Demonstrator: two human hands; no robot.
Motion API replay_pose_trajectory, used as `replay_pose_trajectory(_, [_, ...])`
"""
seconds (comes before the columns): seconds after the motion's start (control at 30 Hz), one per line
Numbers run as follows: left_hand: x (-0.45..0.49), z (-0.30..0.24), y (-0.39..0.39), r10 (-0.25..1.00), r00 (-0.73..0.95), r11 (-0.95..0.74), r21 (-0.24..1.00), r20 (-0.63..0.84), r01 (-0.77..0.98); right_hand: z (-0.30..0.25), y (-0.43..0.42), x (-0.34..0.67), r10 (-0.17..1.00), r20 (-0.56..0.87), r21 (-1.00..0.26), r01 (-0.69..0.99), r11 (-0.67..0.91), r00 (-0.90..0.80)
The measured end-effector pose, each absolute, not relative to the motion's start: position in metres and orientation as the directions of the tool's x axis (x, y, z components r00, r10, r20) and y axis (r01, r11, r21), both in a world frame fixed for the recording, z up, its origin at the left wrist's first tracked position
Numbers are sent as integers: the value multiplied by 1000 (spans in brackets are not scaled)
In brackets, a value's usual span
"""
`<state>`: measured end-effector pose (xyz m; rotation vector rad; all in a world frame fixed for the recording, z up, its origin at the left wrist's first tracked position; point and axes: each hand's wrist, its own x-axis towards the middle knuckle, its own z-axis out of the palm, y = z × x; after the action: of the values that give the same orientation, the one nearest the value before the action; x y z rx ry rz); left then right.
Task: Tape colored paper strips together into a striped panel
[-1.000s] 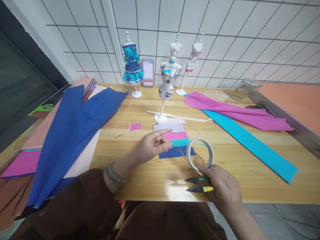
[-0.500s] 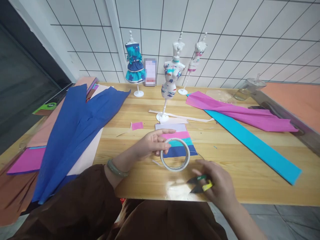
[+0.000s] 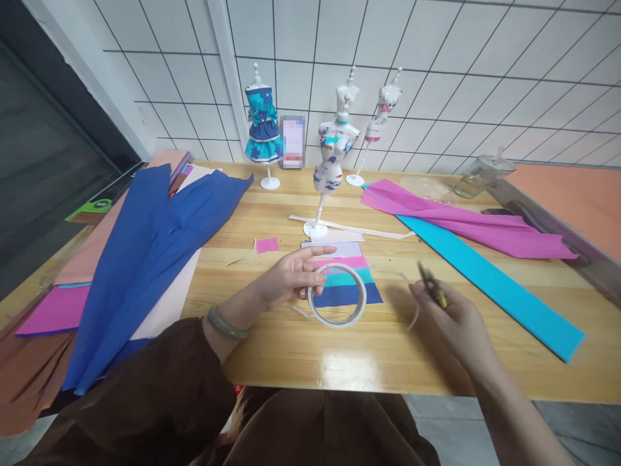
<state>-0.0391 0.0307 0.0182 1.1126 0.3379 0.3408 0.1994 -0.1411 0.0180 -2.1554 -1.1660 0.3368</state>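
My left hand (image 3: 290,277) pinches the rim of a roll of white tape (image 3: 360,305) between thumb and fingers, with the index finger stretched out. Under the roll lies a piece in lilac, pink, turquoise and dark blue bands (image 3: 372,293). To the right, my right hand (image 3: 458,330) is closed around small thread snips (image 3: 429,283) with a yellow part, their dark blades pointing up and away. A thin pale strip, apparently tape (image 3: 414,317), hangs from its fingertips. The snips are blurred by motion.
Several small dress forms stand at the back, one with a paint-marked torso (image 3: 330,155), another in a blue dress (image 3: 262,123). Blue crepe paper (image 3: 160,259) covers the left side. Magenta paper (image 3: 466,220) and a turquoise folded strip (image 3: 504,291) lie right. A pink scrap (image 3: 266,245) is nearby.
My right hand has moved right and away from my body, carrying the snips and a pale strip clear of the roll. My left hand and the roll have shifted slightly left.
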Motion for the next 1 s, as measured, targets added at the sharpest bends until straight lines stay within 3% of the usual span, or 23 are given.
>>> replay_pose_trajectory(0.17, [-40, 20, 27, 375, 920, 386, 922, -115, -42, 42, -125, 183, 847, 111, -864, 471, -176, 520])
replay_pose_trajectory(0.3, [-41, 22, 26, 324, 939, 352, 936, -116, -6, 47, -105, 159, 966, 17, -881, 460, -107, 257])
replay_pose_trajectory(0.4, [-41, 22, 27, 306, 945, 351, 936, -111, -4, 43, -97, 148, 984, 4, -879, 470, -82, 179])
replay_pose_trajectory(0.57, [-41, 21, 29, 309, 947, 349, 937, -83, -32, 41, -96, 161, 939, 43, -864, 485, -137, 341])
replay_pose_trajectory(0.73, [-41, 20, 29, 278, 957, 353, 935, -82, -22, 56, -70, 208, 801, 145, -783, 562, -266, 581])
replay_pose_trajectory(1.0, [-41, 22, 32, 274, 958, 355, 935, -86, -18, 48, 16, 265, 823, 152, -634, 693, -343, 547])
